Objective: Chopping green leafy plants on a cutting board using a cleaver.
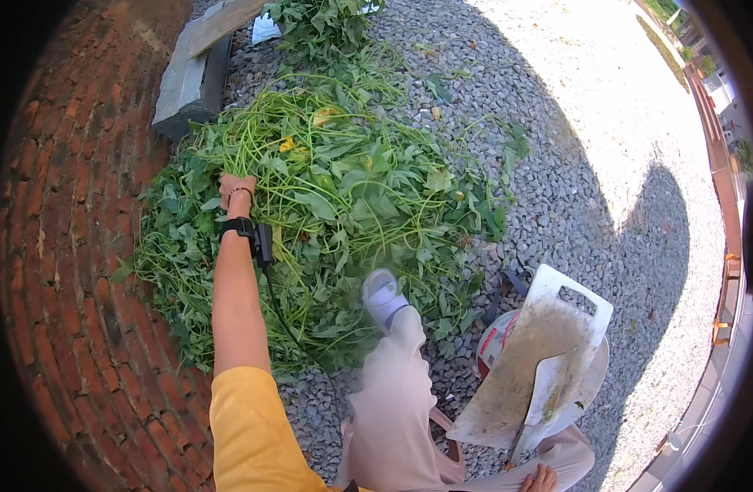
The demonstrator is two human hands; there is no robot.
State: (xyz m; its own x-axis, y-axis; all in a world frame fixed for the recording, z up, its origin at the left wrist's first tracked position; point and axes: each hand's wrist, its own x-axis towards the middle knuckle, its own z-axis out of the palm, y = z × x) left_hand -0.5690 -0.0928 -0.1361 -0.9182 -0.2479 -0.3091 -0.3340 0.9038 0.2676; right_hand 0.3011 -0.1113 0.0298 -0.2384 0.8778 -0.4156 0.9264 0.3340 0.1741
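A large heap of leafy green vines (352, 203) with long pale stems lies on gravel before me. My left hand (236, 187), arm stretched out, has its fingers closed on a bunch of vine stems at the heap's left side. My right hand (539, 478) lies on my leg at the bottom edge, partly cut off; no object shows in it. Near it, a stained white cutting board (512, 369) lies tilted across a round white bucket (496, 341). On the board rests a cleaver (545, 390), its handle pointing down towards my leg.
A brick wall or paving (81, 277) runs along the left. Grey stone blocks (189, 86) with a wooden plank (226, 24) stand at upper left. More leafy vines (327, 31) lie at the top. My shoe (384, 295) is at the heap's near edge. Grey gravel (573, 203) extends right.
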